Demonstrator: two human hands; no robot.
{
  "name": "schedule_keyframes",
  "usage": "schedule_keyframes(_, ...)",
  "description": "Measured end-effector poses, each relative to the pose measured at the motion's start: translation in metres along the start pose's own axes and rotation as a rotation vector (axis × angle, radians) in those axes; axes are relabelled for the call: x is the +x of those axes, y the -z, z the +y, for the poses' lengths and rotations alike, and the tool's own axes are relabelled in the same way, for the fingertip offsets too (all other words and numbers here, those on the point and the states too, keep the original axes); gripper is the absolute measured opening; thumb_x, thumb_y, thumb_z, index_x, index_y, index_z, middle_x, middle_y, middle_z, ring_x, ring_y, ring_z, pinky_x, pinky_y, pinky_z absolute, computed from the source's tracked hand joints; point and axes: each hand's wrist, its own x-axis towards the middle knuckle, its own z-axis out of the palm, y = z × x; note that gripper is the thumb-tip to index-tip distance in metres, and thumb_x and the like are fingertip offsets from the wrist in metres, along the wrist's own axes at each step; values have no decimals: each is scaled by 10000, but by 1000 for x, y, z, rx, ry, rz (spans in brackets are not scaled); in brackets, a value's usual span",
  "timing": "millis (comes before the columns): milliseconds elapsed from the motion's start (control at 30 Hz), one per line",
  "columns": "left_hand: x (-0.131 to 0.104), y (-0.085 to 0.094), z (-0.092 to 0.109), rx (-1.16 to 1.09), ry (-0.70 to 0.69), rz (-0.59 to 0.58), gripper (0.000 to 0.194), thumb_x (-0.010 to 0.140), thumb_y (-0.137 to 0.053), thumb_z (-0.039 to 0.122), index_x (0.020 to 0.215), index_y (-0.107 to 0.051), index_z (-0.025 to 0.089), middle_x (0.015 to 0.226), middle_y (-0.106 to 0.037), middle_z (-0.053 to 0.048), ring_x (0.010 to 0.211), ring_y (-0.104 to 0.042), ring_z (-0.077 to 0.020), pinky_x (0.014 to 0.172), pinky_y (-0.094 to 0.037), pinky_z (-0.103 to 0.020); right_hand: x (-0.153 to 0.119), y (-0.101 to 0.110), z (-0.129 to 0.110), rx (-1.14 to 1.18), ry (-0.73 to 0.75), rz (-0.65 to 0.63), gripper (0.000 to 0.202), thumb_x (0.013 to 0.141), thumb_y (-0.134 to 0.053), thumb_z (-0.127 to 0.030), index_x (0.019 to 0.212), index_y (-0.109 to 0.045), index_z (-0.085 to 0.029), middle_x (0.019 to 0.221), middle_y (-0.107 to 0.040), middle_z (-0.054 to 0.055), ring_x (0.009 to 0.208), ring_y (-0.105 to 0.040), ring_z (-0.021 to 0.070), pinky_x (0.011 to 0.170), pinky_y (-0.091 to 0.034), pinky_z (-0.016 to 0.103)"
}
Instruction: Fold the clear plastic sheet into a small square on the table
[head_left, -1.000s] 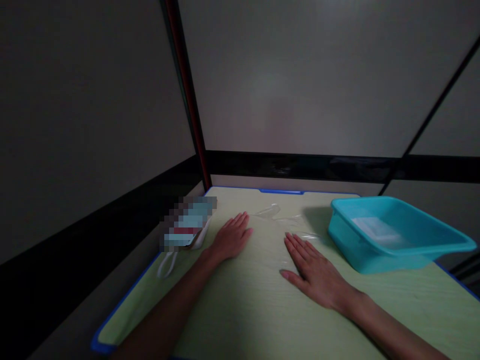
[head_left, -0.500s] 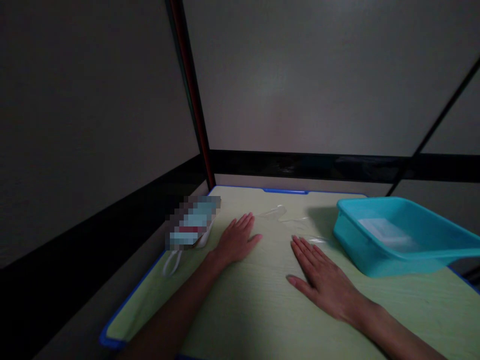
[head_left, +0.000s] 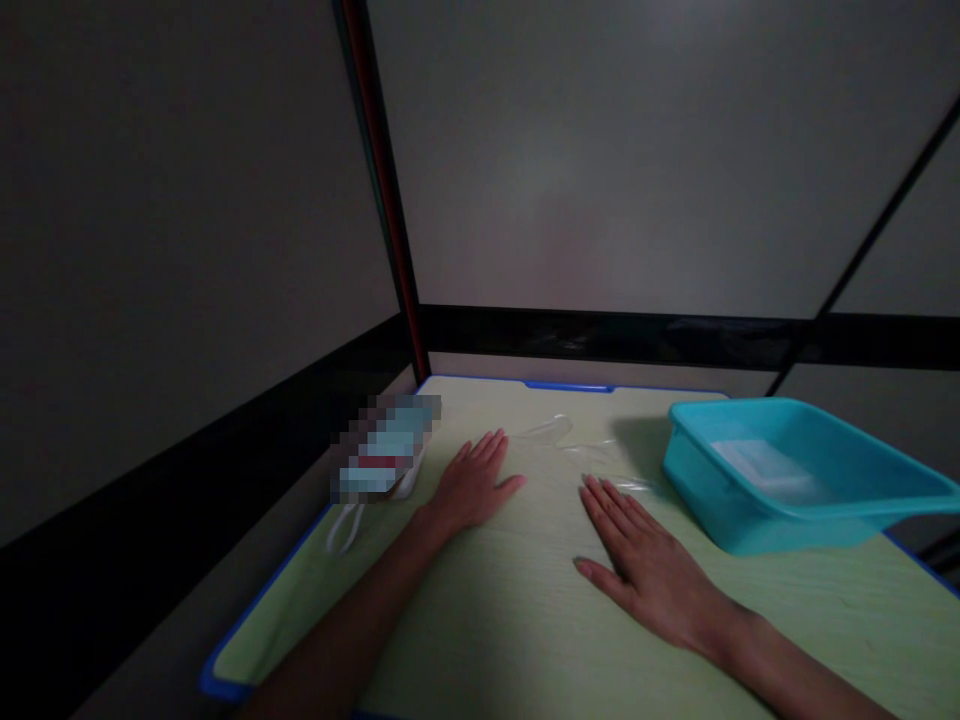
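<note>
My left hand (head_left: pixel 472 485) lies palm down on the pale green tabletop (head_left: pixel 517 600), fingers stretched and thumb apart, holding nothing. My right hand (head_left: pixel 649 565) also rests flat on the table, open, a little nearer and to the right. Just beyond my hands is a thin, clear plastic piece (head_left: pixel 551 430), spread loosely; a second shiny clear strip (head_left: pixel 634 484) lies beyond my right fingertips. Left of my left hand sits a blurred-out, phone-like object (head_left: pixel 394 440) with a white loop strap (head_left: pixel 345 528).
A turquoise plastic basket (head_left: pixel 780 530) stands at the right with a white flat item (head_left: pixel 761 465) inside. The table has a blue edge with a blue strip (head_left: pixel 570 387) at the back. Grey wall panels rise behind and to the left.
The view has shifted very slightly. Both hands stay flat in the same places, and nothing on the table has visibly moved.
</note>
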Motion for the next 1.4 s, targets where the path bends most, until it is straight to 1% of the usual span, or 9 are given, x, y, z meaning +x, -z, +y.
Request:
schedule_keyframes(300,1,-2,-1,-6,-3,18,651,813,-237,532,1289,-231,88,1360,-200,-110,1253,-148,-189,998,-149,-358,-37,6,14,-69,-77,29,690,796,-352,-516,1335,-81,-179,1382,-122,57,1234,-171,244,993,-242,389)
schedule_keyframes(467,0,-2,0,-8,11,35,679,807,-225,551,1290,-222,75,1355,-207,-127,1253,-143,-202,996,-153,-367,-41,14,14,-33,-62,10,710,793,-374,-502,1334,-38,-188,1380,-111,59,1231,-167,250,984,-257,405)
schedule_keyframes(567,0,-2,0,-3,14,36,666,808,-216,550,1284,-242,84,1351,-221,-126,1252,-150,-201,994,-158,-368,-26,28,9,44,-56,16,676,820,-346,-465,1332,6,-199,1378,-121,45,1226,-188,230,976,-280,392)
schedule_keyframes(667,0,-2,0,4,16,42,651,812,-218,543,1280,-255,91,1352,-222,-122,1252,-151,-200,995,-155,-373,6,38,6,81,-54,39,615,846,-271,-464,1337,-45,-169,1378,-111,50,1240,-137,204,1000,-224,387)
schedule_keyframes(767,1,-3,0,4,18,57,642,816,-220,535,1278,-258,91,1351,-228,-118,1251,-154,-200,994,-158,-377,42,32,13,67,-63,7,624,847,-183,-507,1321,-174,-102,1360,-184,99,1241,-133,196,1009,-185,382)
schedule_keyframes(867,1,-3,1,5,16,56,631,816,-225,531,1274,-269,99,1351,-230,-111,1251,-158,-197,990,-166,-377,62,13,27,51,-181,-68,688,839,-116,-532,1300,-219,-31,1349,-207,149,1236,-149,211,1006,-185,371)
schedule_keyframes(967,0,-2,1,11,17,49,629,813,-244,525,1273,-271,98,1350,-233,-110,1249,-167,-198,989,-165,-372,64,-1,39,-1,-201,-76,708,833,-123,-544,1293,-232,-17,1345,-216,160,1237,-147,215,1004,-181,372)
schedule_keyframes(1033,0,-1,1,11,16,49,633,811,-252,521,1273,-271,89,1350,-231,-113,1249,-167,-200,992,-159,-366,61,-5,43,-19,-184,-65,706,832,-127,-546,1294,-234,-22,1347,-216,154,1240,-140,208,1005,-176,365)
schedule_keyframes(1400,-1,-2,0,7,28,35,684,805,-244,533,1277,-244,38,1348,-220,-144,1249,-155,-221,998,-146,-377,60,-4,41,-54,-188,-82,713,829,-111,-550,1300,-214,-24,1353,-200,150,1242,-135,206,1007,-165,353)
